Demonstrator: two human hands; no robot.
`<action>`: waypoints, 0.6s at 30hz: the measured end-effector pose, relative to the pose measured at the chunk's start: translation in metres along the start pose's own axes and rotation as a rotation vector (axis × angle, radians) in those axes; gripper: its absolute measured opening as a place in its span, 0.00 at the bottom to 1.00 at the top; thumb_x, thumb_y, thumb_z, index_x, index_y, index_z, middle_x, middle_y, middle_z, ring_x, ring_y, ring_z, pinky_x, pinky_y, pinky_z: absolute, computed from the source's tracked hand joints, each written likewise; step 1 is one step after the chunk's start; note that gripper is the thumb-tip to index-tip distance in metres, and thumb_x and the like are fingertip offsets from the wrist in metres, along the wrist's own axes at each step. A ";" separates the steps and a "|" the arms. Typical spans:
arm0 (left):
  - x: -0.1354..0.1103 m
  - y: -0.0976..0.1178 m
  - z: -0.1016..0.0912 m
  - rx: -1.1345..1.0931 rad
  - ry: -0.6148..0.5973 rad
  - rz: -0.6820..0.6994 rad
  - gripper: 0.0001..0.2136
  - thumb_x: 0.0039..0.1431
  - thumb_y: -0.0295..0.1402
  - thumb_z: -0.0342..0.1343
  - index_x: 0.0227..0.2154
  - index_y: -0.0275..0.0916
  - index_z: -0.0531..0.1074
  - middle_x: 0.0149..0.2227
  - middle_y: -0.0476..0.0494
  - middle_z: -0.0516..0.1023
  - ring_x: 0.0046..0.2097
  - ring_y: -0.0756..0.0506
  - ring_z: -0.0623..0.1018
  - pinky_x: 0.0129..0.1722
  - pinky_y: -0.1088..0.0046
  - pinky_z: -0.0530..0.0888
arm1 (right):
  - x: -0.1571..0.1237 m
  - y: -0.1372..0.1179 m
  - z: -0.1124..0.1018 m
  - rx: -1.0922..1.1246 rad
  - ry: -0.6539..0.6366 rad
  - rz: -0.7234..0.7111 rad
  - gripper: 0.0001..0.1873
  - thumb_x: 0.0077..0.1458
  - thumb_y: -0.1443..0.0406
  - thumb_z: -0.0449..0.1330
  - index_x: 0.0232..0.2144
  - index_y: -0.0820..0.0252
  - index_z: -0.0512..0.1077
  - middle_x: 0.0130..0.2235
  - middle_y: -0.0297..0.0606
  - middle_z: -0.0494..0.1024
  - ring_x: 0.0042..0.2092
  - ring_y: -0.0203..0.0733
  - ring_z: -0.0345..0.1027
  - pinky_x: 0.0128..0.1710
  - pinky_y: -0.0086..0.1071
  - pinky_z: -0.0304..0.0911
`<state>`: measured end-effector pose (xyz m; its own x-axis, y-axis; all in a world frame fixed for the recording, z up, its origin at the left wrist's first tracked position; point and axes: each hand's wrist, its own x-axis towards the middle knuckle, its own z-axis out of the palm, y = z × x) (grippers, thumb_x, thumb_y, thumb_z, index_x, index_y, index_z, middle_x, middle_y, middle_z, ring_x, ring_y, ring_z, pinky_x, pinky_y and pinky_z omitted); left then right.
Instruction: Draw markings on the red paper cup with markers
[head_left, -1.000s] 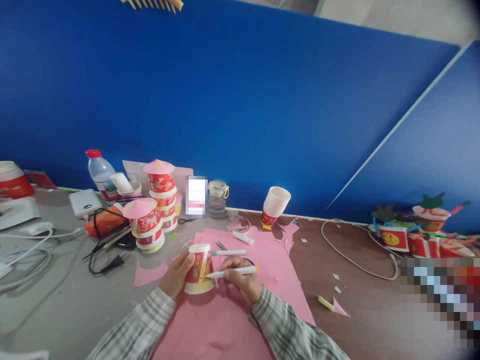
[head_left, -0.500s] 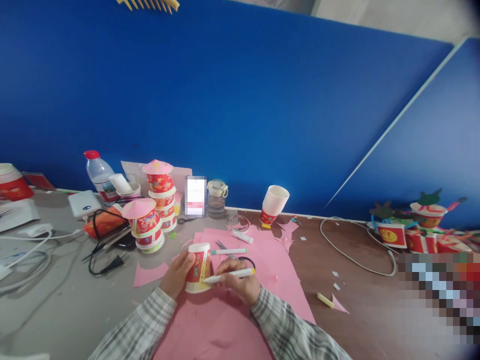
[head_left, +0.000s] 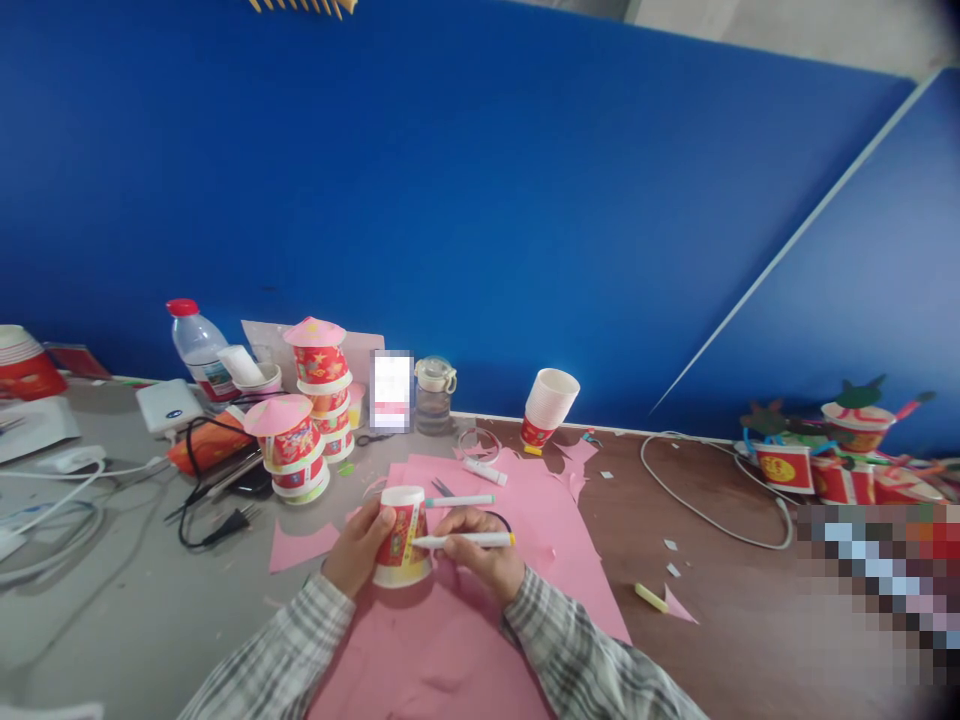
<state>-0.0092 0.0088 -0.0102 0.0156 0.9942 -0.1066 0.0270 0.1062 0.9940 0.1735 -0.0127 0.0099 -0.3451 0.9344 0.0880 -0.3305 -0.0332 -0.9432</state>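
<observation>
An upside-down paper cup [head_left: 403, 540], red with yellow patches on white, is gripped at its left side by my left hand [head_left: 361, 548]. My right hand [head_left: 484, 558] is closed around a white marker [head_left: 472, 540] with a yellow end; its tip meets the cup's right side. Beneath both hands lies pink paper [head_left: 457, 650]. Just behind the cup rest a marker with a teal end [head_left: 461, 500] and a pair of scissors [head_left: 442, 488], partly hidden by the marker and my right hand. A white glue stick [head_left: 486, 472] lies farther back.
Two cup towers [head_left: 289, 440] with pink cone tops stand at the left, near a plastic bottle [head_left: 199, 350]. A glass jar [head_left: 433, 395] and a leaning cup stack [head_left: 551, 405] are at the back. Cables [head_left: 750, 545], paper scraps and decorated cups [head_left: 784, 468] occupy the right side.
The marker tip has moved up along the cup's side, and the marker lies more level. The cup has turned slightly in my left hand.
</observation>
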 end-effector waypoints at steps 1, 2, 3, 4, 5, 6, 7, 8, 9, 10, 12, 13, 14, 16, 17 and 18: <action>0.000 -0.001 0.000 0.000 0.000 0.023 0.30 0.29 0.61 0.51 0.31 0.42 0.70 0.29 0.48 0.76 0.32 0.42 0.74 0.32 0.69 0.71 | 0.000 0.000 0.000 -0.004 -0.015 0.009 0.05 0.39 0.67 0.65 0.24 0.61 0.77 0.20 0.34 0.78 0.20 0.36 0.67 0.21 0.24 0.60; 0.000 -0.001 0.000 -0.001 0.000 0.041 0.29 0.30 0.60 0.51 0.30 0.42 0.70 0.28 0.48 0.76 0.32 0.42 0.74 0.31 0.69 0.71 | 0.000 0.001 0.000 -0.008 -0.030 0.019 0.05 0.38 0.67 0.65 0.23 0.62 0.77 0.20 0.35 0.78 0.20 0.36 0.66 0.20 0.24 0.59; 0.000 -0.002 0.000 -0.001 -0.001 0.053 0.29 0.31 0.60 0.51 0.29 0.41 0.70 0.26 0.49 0.76 0.31 0.42 0.74 0.31 0.69 0.71 | 0.000 0.001 0.000 -0.011 -0.040 0.025 0.05 0.37 0.67 0.65 0.23 0.63 0.77 0.19 0.35 0.78 0.19 0.36 0.66 0.19 0.24 0.59; 0.000 -0.001 0.000 0.000 -0.004 0.063 0.28 0.31 0.60 0.51 0.28 0.41 0.71 0.25 0.49 0.76 0.30 0.43 0.74 0.30 0.69 0.71 | 0.000 0.001 -0.001 -0.012 -0.038 0.023 0.05 0.37 0.67 0.65 0.23 0.63 0.77 0.19 0.35 0.78 0.19 0.36 0.66 0.19 0.24 0.59; 0.000 -0.001 0.000 -0.001 -0.007 0.071 0.28 0.31 0.60 0.51 0.27 0.40 0.71 0.24 0.49 0.76 0.29 0.43 0.74 0.29 0.69 0.71 | 0.001 0.002 -0.001 -0.010 -0.023 0.014 0.05 0.38 0.67 0.65 0.23 0.62 0.77 0.19 0.35 0.77 0.20 0.36 0.66 0.20 0.24 0.60; -0.001 0.000 0.000 -0.003 -0.010 0.077 0.28 0.32 0.60 0.51 0.27 0.40 0.71 0.24 0.49 0.75 0.28 0.43 0.74 0.29 0.70 0.71 | 0.001 0.002 -0.001 -0.006 -0.001 0.001 0.05 0.39 0.66 0.65 0.24 0.61 0.76 0.19 0.34 0.77 0.20 0.36 0.67 0.21 0.24 0.60; -0.001 0.001 0.000 -0.006 -0.015 0.082 0.28 0.32 0.60 0.51 0.27 0.40 0.71 0.24 0.49 0.75 0.28 0.43 0.74 0.28 0.70 0.71 | 0.002 0.002 -0.001 -0.002 0.021 -0.012 0.05 0.40 0.66 0.64 0.24 0.60 0.76 0.19 0.33 0.77 0.21 0.36 0.67 0.22 0.24 0.60; -0.001 0.001 0.000 -0.010 -0.019 0.085 0.28 0.32 0.60 0.51 0.28 0.40 0.71 0.25 0.49 0.75 0.28 0.43 0.74 0.28 0.70 0.72 | 0.002 0.001 -0.001 0.002 0.038 -0.020 0.05 0.40 0.66 0.64 0.25 0.60 0.76 0.19 0.33 0.77 0.21 0.36 0.67 0.22 0.24 0.60; -0.002 0.002 0.001 -0.014 -0.022 0.087 0.28 0.32 0.60 0.51 0.28 0.40 0.71 0.25 0.49 0.76 0.28 0.43 0.74 0.28 0.70 0.72 | 0.002 0.001 -0.001 0.004 0.041 -0.021 0.05 0.40 0.65 0.64 0.24 0.60 0.76 0.19 0.33 0.77 0.21 0.36 0.67 0.22 0.24 0.60; -0.002 0.002 0.001 -0.017 -0.023 0.090 0.28 0.32 0.60 0.52 0.29 0.40 0.71 0.25 0.49 0.76 0.28 0.44 0.74 0.28 0.70 0.72 | 0.002 0.000 -0.001 0.004 0.031 -0.014 0.05 0.39 0.66 0.64 0.24 0.60 0.76 0.19 0.33 0.77 0.21 0.36 0.67 0.21 0.25 0.61; -0.002 0.003 0.001 -0.021 -0.024 0.094 0.28 0.32 0.59 0.52 0.29 0.40 0.71 0.25 0.48 0.76 0.28 0.44 0.73 0.28 0.70 0.72 | 0.002 -0.001 0.001 0.003 -0.005 0.007 0.06 0.38 0.66 0.65 0.23 0.63 0.76 0.18 0.35 0.77 0.20 0.38 0.67 0.21 0.26 0.61; -0.002 0.003 0.001 -0.024 -0.026 0.094 0.28 0.32 0.59 0.53 0.29 0.39 0.71 0.25 0.48 0.76 0.28 0.44 0.73 0.27 0.70 0.72 | 0.002 -0.002 0.001 0.004 -0.015 0.013 0.06 0.38 0.66 0.65 0.23 0.63 0.76 0.18 0.36 0.77 0.20 0.38 0.67 0.20 0.26 0.62; -0.002 0.003 0.001 -0.028 -0.029 0.091 0.29 0.31 0.59 0.53 0.29 0.39 0.71 0.25 0.48 0.76 0.28 0.44 0.73 0.27 0.70 0.72 | 0.002 -0.002 0.001 0.004 -0.015 0.012 0.06 0.38 0.65 0.65 0.23 0.63 0.76 0.18 0.36 0.77 0.19 0.38 0.67 0.20 0.26 0.62; -0.003 0.002 0.002 -0.038 -0.043 0.082 0.29 0.31 0.59 0.53 0.30 0.39 0.70 0.25 0.48 0.76 0.28 0.43 0.74 0.27 0.69 0.72 | 0.002 -0.002 0.001 0.004 0.013 -0.010 0.06 0.39 0.64 0.65 0.24 0.61 0.76 0.18 0.35 0.77 0.19 0.38 0.67 0.19 0.25 0.61; -0.003 0.002 0.002 -0.043 -0.047 0.078 0.29 0.31 0.59 0.53 0.30 0.39 0.70 0.25 0.48 0.76 0.28 0.43 0.74 0.27 0.69 0.72 | 0.003 -0.002 0.001 -0.001 0.035 -0.029 0.06 0.39 0.64 0.64 0.24 0.61 0.76 0.18 0.34 0.77 0.19 0.38 0.67 0.19 0.25 0.61; -0.003 0.002 0.001 -0.046 -0.047 0.075 0.29 0.31 0.59 0.53 0.30 0.40 0.70 0.26 0.48 0.76 0.29 0.42 0.74 0.27 0.69 0.72 | 0.003 -0.001 0.001 -0.008 0.050 -0.044 0.06 0.39 0.64 0.64 0.24 0.61 0.76 0.18 0.34 0.77 0.19 0.38 0.67 0.19 0.25 0.61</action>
<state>-0.0078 0.0060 -0.0083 0.0631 0.9975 -0.0319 -0.0218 0.0333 0.9992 0.1724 -0.0106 0.0115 -0.2858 0.9515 0.1139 -0.3376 0.0113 -0.9412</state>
